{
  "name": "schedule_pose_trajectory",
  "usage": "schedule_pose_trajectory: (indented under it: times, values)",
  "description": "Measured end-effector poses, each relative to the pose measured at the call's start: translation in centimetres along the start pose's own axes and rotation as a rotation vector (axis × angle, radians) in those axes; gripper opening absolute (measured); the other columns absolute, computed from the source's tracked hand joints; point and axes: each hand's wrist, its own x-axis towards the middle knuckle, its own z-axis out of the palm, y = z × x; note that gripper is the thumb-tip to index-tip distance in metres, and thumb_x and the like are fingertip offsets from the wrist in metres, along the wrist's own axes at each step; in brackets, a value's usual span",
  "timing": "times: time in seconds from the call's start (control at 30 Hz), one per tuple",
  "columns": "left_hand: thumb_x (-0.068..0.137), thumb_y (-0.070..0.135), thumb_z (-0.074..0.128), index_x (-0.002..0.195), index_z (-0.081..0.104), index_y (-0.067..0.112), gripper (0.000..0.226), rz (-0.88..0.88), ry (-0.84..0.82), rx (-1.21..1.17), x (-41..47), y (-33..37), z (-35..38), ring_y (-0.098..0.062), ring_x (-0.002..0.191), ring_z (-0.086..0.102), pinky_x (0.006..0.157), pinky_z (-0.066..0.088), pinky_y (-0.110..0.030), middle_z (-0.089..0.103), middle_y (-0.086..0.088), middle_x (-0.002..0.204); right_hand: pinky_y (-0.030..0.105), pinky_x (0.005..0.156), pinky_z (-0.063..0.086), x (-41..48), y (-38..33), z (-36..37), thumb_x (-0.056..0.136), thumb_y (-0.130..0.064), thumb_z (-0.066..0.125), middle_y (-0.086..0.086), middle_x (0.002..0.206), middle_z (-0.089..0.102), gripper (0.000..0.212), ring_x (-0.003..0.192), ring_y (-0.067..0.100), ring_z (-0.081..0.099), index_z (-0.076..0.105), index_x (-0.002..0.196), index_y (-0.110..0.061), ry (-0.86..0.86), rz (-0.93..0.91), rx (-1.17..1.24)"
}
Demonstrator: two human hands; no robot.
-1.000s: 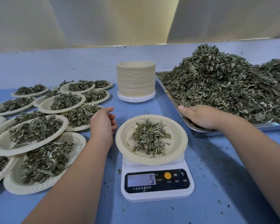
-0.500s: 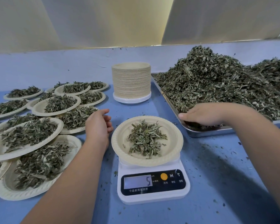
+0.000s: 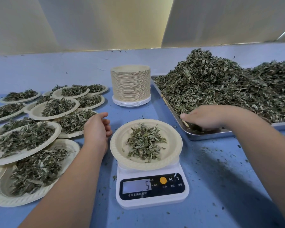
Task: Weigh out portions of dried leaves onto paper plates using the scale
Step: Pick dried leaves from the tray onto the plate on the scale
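Note:
A white kitchen scale (image 3: 152,189) stands on the blue table, its display reading 5. On it sits a paper plate (image 3: 171,142) with a small heap of dried leaves (image 3: 145,143). My left hand (image 3: 95,129) hovers just left of the plate, fingers loosely curled, holding nothing. My right hand (image 3: 204,116) reaches into the near corner of the steel tray (image 3: 204,136), palm down over the leaves; its fingers are curled under and mostly hidden. The tray carries a big pile of dried leaves (image 3: 229,89).
A tall stack of unused paper plates (image 3: 130,85) stands behind the scale. Several leaf-filled plates (image 3: 25,137) overlap across the left side of the table. Leaf crumbs lie scattered on the blue surface at the right.
My right hand has pushed a little farther into the tray's corner among the leaves. My left hand stays beside the plate, and the scale still reads 5.

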Motion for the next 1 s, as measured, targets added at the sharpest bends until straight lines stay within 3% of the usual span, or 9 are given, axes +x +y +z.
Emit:
schedule_pose_trajectory:
  times: [0.1,0.17,0.23,0.27,0.4,0.57,0.77,0.9,1.0]
  values:
    - [0.091,0.011,0.049,0.093,0.065,0.011,0.016,-0.003,0.001,-0.002,0.0,0.0,0.0,-0.010,0.046,0.037,0.035,0.026,-0.019,0.048,0.001,0.061,0.037,0.077,0.056,-0.3,-0.2,-0.3,0.091,-0.067,0.027,0.006,0.102,0.068,0.061,0.082,0.020,0.066,0.058,0.123,-0.026,0.046,-0.020,0.120]
    - [0.091,0.011,0.048,0.094,0.065,0.011,0.016,-0.001,0.000,-0.001,0.0,0.0,0.0,-0.010,0.046,0.037,0.035,0.026,-0.019,0.048,0.001,0.061,0.042,0.084,0.055,-0.4,-0.2,-0.2,0.093,-0.065,0.026,0.012,0.108,0.068,0.065,0.092,0.028,0.067,0.059,0.122,-0.018,0.066,-0.020,0.066]
    - [0.091,0.011,0.048,0.093,0.064,0.011,0.016,0.003,-0.001,0.000,0.0,0.0,0.0,-0.010,0.045,0.038,0.035,0.026,-0.019,0.049,0.001,0.061,0.038,0.098,0.044,-0.2,-0.4,0.2,0.094,-0.064,0.023,0.011,0.124,0.062,0.068,0.111,0.029,0.059,0.060,0.125,-0.016,0.045,-0.020,-0.013]
    - [0.091,0.011,0.048,0.093,0.064,0.011,0.016,0.004,-0.002,0.000,0.0,0.0,0.0,-0.010,0.044,0.038,0.035,0.025,-0.018,0.048,0.001,0.062,0.035,0.095,0.042,-0.2,-0.6,0.5,0.094,-0.064,0.023,0.010,0.122,0.062,0.067,0.110,0.027,0.057,0.064,0.118,-0.016,0.025,-0.027,-0.032]
    - [0.091,0.011,0.048,0.093,0.064,0.012,0.016,-0.001,-0.003,-0.007,0.1,0.0,-0.1,-0.009,0.044,0.037,0.035,0.025,-0.018,0.048,0.001,0.062,0.030,0.072,0.044,0.2,-1.7,1.6,0.094,-0.064,0.026,0.008,0.083,0.064,0.071,0.084,0.026,0.062,0.066,0.085,-0.006,0.057,-0.059,-0.025]
    - [0.090,0.012,0.049,0.093,0.065,0.012,0.016,-0.006,-0.006,-0.013,0.1,0.0,0.0,-0.009,0.042,0.037,0.035,0.025,-0.017,0.048,0.002,0.061,0.027,0.049,0.031,0.8,-2.7,3.7,0.093,-0.062,0.034,0.006,0.064,0.055,0.064,0.059,0.019,0.052,0.055,0.065,-0.008,0.246,-0.039,-0.053]
    - [0.091,0.012,0.048,0.094,0.065,0.012,0.017,-0.006,-0.006,-0.003,0.2,-0.1,0.0,-0.009,0.043,0.037,0.035,0.026,-0.017,0.048,0.002,0.062,0.026,0.045,0.025,1.2,-2.5,4.8,0.094,-0.057,0.037,0.005,0.062,0.049,0.059,0.054,0.018,0.045,0.047,0.060,-0.010,0.418,-0.003,0.028]
    - [0.090,0.012,0.048,0.093,0.065,0.012,0.017,-0.002,-0.003,0.001,0.2,-0.1,0.0,-0.010,0.044,0.038,0.035,0.026,-0.017,0.048,0.001,0.063,0.029,0.051,0.034,1.7,-1.9,4.5,0.094,-0.053,0.042,0.007,0.059,0.047,0.056,0.060,0.027,0.050,0.043,0.057,-0.011,0.456,0.003,0.079]
    - [0.090,0.012,0.048,0.093,0.065,0.012,0.017,-0.006,0.002,0.004,0.2,-0.1,0.0,-0.010,0.044,0.037,0.035,0.026,-0.017,0.048,0.001,0.063,0.027,0.045,0.028,2.0,-1.3,4.1,0.093,-0.047,0.049,0.006,0.053,0.047,0.055,0.053,0.021,0.046,0.042,0.052,-0.011,0.471,-0.035,0.097]
